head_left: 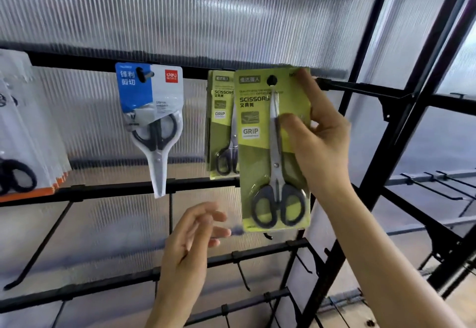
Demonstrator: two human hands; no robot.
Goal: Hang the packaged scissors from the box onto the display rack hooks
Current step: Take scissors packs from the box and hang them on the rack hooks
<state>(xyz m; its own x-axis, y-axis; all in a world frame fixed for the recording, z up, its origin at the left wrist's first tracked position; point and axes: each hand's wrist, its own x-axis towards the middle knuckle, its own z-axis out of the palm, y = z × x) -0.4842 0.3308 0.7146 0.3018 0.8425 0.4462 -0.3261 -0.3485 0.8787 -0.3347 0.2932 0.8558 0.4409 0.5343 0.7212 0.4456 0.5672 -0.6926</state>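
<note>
My right hand (316, 132) pinches a green cardboard pack of black-handled scissors (257, 162) by its upper right edge, held up before the black metal display rack (116, 189). My left hand (190, 240) hovers empty below, fingers loosely spread. Left of my right hand, matching green packs (221, 124) hang.

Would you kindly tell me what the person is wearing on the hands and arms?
Nothing that shows. The left hand and right hand are bare, without gloves, and no ring is visible, though the left one is blurred. The left forearm and right forearm are bare down to the picture's edge: no sleeve, watch or bracelet in sight.
</note>
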